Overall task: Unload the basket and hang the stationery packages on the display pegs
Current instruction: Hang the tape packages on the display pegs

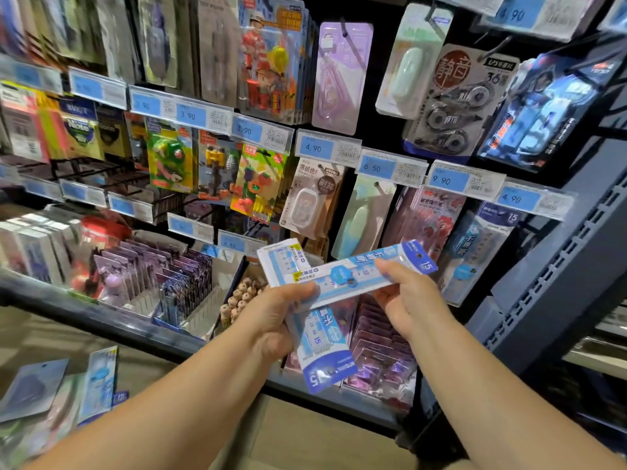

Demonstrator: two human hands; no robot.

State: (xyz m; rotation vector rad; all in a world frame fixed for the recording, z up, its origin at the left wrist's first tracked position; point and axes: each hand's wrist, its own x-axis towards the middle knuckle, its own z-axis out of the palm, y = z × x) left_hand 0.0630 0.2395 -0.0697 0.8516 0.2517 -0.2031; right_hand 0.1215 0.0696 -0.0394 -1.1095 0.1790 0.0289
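Both bare forearms reach up and forward, converging on the blue-and-white package [353, 274]. The left hand [271, 320] grips the package's left end, thumb across its top and fingers curled beneath. The right hand [409, 300] pinches its right half, wrist angled inward, back of hand facing the camera.

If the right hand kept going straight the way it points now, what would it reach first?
Carrying the blue-and-white package that its fingers pinch, the right hand points up and left toward the display. It would likely meet the hanging pale-green pack first, though depth is unclear.
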